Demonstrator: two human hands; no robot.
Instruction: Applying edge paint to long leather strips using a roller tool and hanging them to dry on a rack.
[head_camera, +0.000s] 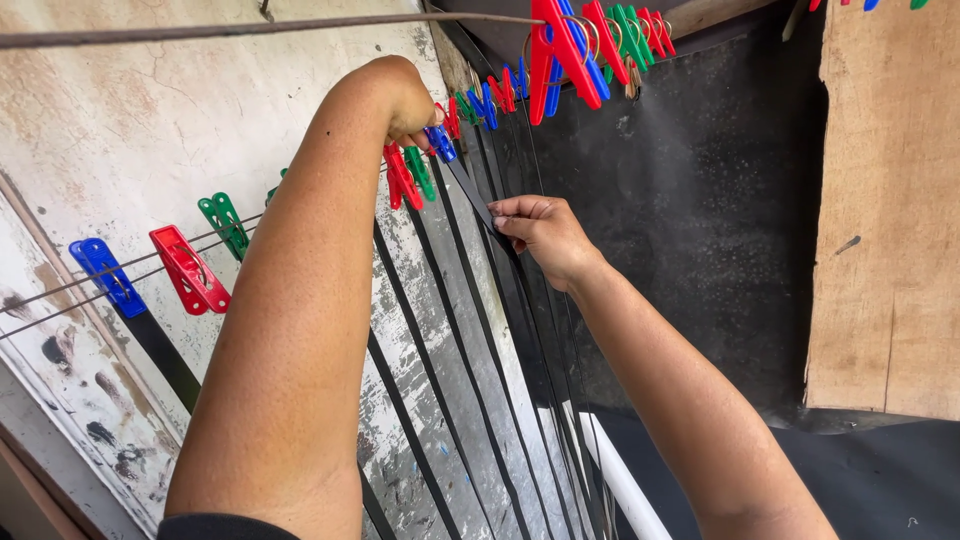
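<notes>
My left hand is raised to the wire line and pinches a blue clothespin on it. A black strip hangs from that pin. Lower and to the right, my right hand grips this strip between its fingers. Red and green clothespins sit just left of the blue one, each holding a black strip.
Several more black strips hang down along a peeling white wall. Blue, red and green pins sit on the wires at left. A bunch of pins hangs at top. Black sheet, wooden board and a white tube lie to the right.
</notes>
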